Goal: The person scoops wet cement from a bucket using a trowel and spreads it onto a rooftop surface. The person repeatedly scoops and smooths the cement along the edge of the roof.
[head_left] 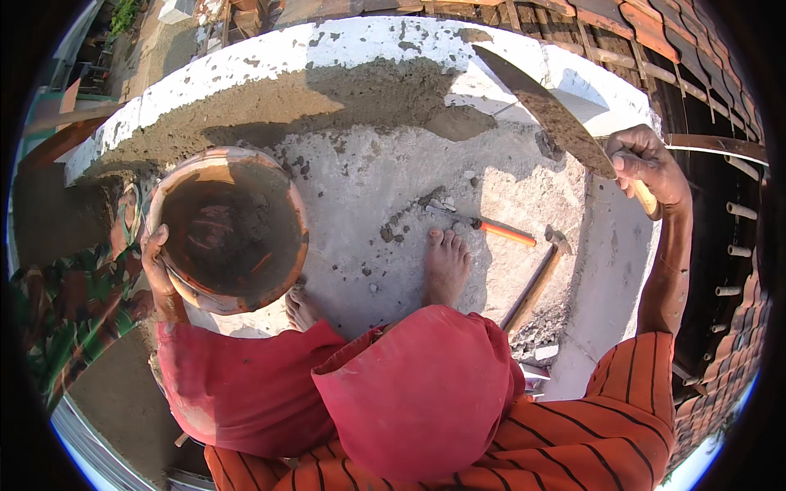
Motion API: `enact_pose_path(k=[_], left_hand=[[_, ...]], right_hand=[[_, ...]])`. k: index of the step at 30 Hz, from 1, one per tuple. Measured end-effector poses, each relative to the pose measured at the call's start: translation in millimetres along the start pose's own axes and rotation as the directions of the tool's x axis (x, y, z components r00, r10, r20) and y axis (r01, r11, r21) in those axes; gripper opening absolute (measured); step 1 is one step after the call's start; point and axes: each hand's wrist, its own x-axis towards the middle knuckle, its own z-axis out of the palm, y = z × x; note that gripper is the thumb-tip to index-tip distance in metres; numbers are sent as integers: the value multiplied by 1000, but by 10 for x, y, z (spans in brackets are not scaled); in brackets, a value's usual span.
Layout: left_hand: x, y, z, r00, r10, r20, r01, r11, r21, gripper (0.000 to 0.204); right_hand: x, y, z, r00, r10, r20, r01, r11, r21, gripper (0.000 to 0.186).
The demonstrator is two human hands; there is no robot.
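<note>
My left hand [155, 255] grips the side of a round, mortar-stained tub [296, 200], thumb up near the rim. Dark grey mortar [233, 221] lies inside it, partly in shadow. Raised at the right, my right hand [648, 168] is closed round the wooden handle of a machete-like blade [547, 110]. The blade is stained and points up and left, its tip over the white block wall [360, 39]. Its cutting edge is too unclear to tell whether it has teeth. Grey mortar [327, 94] coats part of the wall's near face.
A hammer [536, 282] and an orange-handled tool [503, 232] lie on the rough grey floor [352, 196], right of my bare foot [447, 266]. Camouflage cloth [70, 307] shows at the left. Roof tiles [655, 33] and poles border the right.
</note>
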Motion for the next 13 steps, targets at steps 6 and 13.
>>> enact_pose_path(k=[6, 13], left_hand=[[-1, 147, 324, 994, -48, 101, 70, 971, -228, 40], [180, -63, 120, 1000, -17, 26, 20, 994, -104, 34]], right_hand=[[-421, 308, -2, 989, -27, -144, -25, 938, -347, 31], [423, 1485, 610, 997, 66, -25, -69, 847, -527, 36]])
